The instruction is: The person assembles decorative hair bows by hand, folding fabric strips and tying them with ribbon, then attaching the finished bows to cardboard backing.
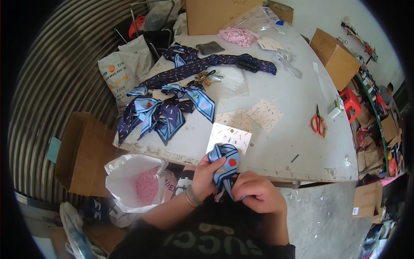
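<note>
My left hand (203, 178) grips a light blue patterned ribbon scarf (231, 162) with dark stripes and a red strawberry print, looped and folded over at the table's front edge. My right hand (260, 193), fingers curled in, pinches the lower tail of the same scarf. Just beyond it lies a white printed card (228, 137), partly covered by the scarf. To the left on the table rest finished-looking blue bows (161, 113) with pointed tails, and a long navy patterned strip (185, 71) stretches behind them.
Orange-handled scissors (318, 125) lie at the right of the table (284, 149). Patterned cards (265, 114), clear plastic sleeves (233, 82) and pink fabric pieces (238, 36) are further back. A white bag (113, 175) with pink contents stands below the left edge, beside an open carton (86, 151).
</note>
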The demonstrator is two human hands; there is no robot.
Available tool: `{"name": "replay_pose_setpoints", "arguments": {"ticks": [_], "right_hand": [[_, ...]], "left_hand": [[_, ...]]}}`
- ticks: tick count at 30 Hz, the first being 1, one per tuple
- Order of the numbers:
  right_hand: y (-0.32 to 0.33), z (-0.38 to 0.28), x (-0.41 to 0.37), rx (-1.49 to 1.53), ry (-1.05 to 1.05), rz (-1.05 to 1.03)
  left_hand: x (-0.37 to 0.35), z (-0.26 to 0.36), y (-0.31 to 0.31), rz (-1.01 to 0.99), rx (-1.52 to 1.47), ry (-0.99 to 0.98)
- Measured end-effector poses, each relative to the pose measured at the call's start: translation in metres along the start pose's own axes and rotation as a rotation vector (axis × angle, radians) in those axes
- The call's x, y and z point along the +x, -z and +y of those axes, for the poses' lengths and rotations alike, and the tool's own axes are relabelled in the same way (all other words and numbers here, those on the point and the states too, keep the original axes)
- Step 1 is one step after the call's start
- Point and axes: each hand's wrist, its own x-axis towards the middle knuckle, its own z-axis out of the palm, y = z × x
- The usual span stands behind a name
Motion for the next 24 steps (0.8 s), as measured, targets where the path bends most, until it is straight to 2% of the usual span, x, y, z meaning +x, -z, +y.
{"name": "replay_pose_setpoints", "arguments": {"ticks": [1, 4, 7, 10, 14, 16, 17, 20, 22, 24], "right_hand": [[-0.001, 0.007, 0.003, 0.031, -0.017, -0.078], [-0.015, 0.024, 0.008, -0.337, -0.21, 0.245], [-0.008, 0.041, 0.021, -0.014, -0.189, 0.343], [-0.01, 0.067, 0.029, -0.301, -0.353, 0.459], [-0.014, 0.069, 0.034, -0.528, -0.37, 0.5], [-0.012, 0.066, 0.035, -0.827, -0.22, 0.514], [-0.012, 0.066, 0.036, -0.976, -0.139, 0.519], [-0.033, 0.059, 0.021, -0.864, -0.232, 0.644], [-0.052, 0.045, 0.002, -0.559, -0.233, 0.632], [-0.072, 0.047, -0.014, -0.599, -0.336, 0.588]], "left_hand": [[0.001, -0.003, -0.003, 0.016, -0.003, -0.028], [0.003, -0.012, -0.002, 0.009, 0.054, -0.117], [0.002, -0.017, 0.002, -0.006, 0.077, -0.133], [0.002, -0.017, 0.01, -0.06, -0.006, -0.075], [-0.001, -0.012, 0.006, 0.012, 0.115, -0.062], [0.003, -0.011, 0.007, 0.006, 0.293, -0.117], [0.004, -0.011, 0.008, 0.018, 0.281, -0.106], [0.008, -0.011, 0.014, 0.048, 0.24, -0.081], [0.009, -0.012, 0.015, 0.067, 0.194, -0.075], [0.008, -0.006, 0.007, 0.077, 0.136, -0.029]]}}
